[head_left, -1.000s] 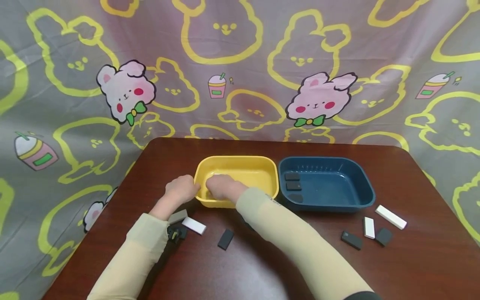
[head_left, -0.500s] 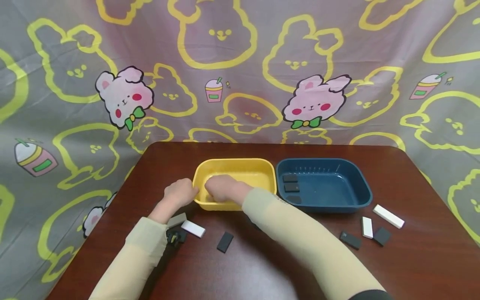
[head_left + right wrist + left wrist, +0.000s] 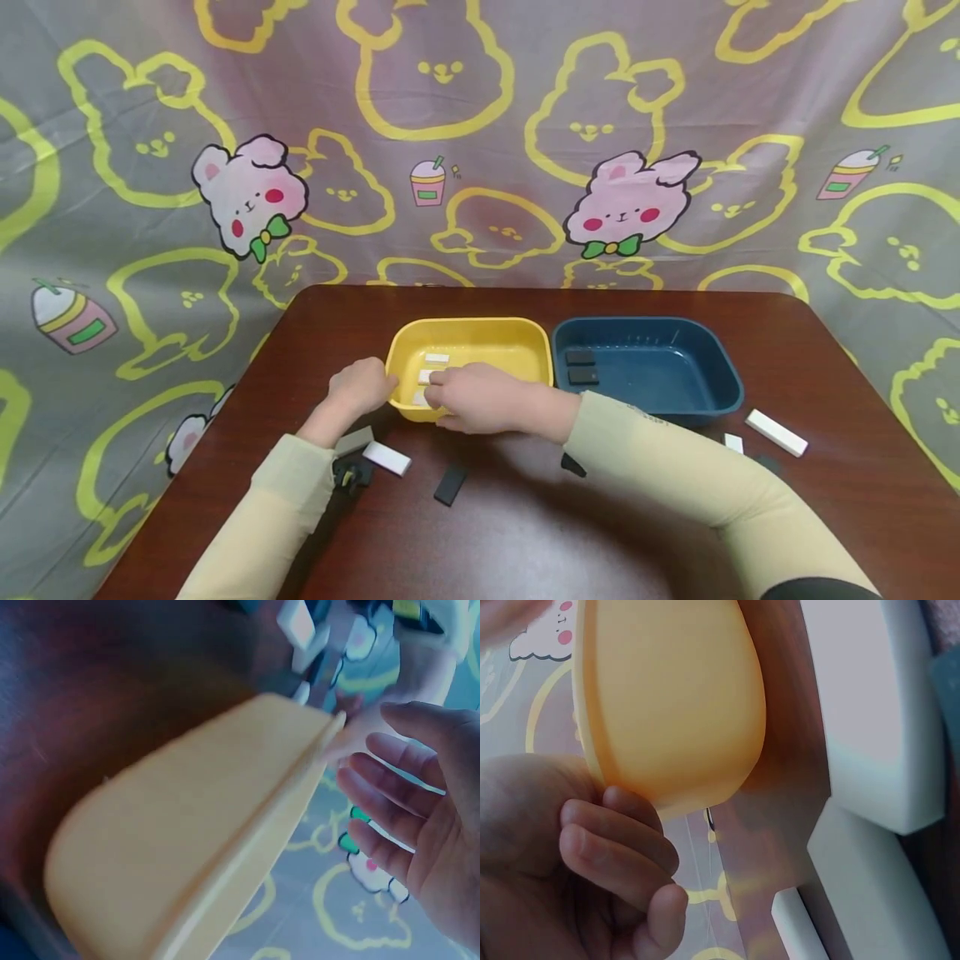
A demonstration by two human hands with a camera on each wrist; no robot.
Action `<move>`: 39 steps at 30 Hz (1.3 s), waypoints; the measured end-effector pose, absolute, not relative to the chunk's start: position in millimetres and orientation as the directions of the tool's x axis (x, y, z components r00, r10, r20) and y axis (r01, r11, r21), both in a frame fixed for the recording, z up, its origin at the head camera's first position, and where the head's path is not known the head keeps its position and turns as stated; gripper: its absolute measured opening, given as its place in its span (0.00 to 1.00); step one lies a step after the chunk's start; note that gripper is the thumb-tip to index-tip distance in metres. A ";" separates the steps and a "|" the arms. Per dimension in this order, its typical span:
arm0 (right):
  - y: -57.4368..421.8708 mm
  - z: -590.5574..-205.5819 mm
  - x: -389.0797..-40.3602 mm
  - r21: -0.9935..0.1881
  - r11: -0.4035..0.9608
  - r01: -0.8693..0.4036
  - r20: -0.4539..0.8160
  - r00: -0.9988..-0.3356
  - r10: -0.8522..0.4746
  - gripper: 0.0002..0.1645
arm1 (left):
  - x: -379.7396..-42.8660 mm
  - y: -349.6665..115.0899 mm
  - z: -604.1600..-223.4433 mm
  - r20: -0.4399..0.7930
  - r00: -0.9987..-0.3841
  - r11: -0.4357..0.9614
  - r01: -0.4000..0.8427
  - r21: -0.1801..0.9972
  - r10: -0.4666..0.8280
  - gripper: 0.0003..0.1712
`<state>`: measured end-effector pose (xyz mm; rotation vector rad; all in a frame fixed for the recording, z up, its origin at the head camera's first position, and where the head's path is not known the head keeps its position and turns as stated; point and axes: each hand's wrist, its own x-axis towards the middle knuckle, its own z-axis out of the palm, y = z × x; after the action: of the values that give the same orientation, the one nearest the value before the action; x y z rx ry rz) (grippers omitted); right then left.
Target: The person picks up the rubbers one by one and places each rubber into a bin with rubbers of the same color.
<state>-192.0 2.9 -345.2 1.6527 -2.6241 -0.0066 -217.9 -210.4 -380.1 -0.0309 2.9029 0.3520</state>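
Note:
A yellow plastic basin stands mid-table with three white blocks lined up along its left end. My left hand holds the basin's left rim, its fingers curled at the edge in the left wrist view. Over the front wall hovers my right hand, fingers loosely spread. In the right wrist view nothing is between that hand's fingers and its palm faces the rim. The rightmost parts of the white blocks are partly covered by the right hand.
A blue basin adjoins on the right, with black blocks inside. Below the left forearm lie a grey block and a white block. A black block lies in front; a long white block is at right.
My right hand has lifted out of the yellow basin and drawn back toward the front right, uncovering the white blocks. Its sleeve now covers several right-hand blocks. The left hand stays put.

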 end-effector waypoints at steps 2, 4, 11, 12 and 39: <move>7.8 -349.5 -183.2 0.059 0.388 -0.920 0.050 -0.386 -0.921 0.14 | -217.5 -209.9 -379.6 -0.220 -0.975 0.970 -0.050 0.238 0.004 0.17; 11.3 -355.8 -173.8 0.080 0.346 -0.935 0.057 -0.342 -0.938 0.15 | -217.2 -209.7 -379.1 -0.223 -0.975 0.969 -0.053 0.241 0.002 0.17; 18.0 -388.2 -144.0 0.142 0.232 -0.962 -0.055 -0.241 -0.969 0.28 | -217.4 -209.5 -379.6 -0.233 -0.972 0.971 -0.061 0.230 -0.006 0.17; 18.5 -392.2 -141.0 0.134 0.228 -0.964 -0.085 -0.241 -0.967 0.31 | -217.5 -209.4 -379.8 -0.234 -0.972 0.971 -0.063 0.230 -0.007 0.17; 10.7 -418.5 -137.4 0.305 0.187 -0.934 -0.006 -0.198 -0.980 0.10 | -216.7 -208.3 -378.7 -0.239 -0.971 0.969 -0.082 0.235 -0.024 0.16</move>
<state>-137.4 10.7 -418.5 1.8558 -2.2656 -0.3599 -216.7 -208.3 -378.7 -0.0785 2.8814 0.3577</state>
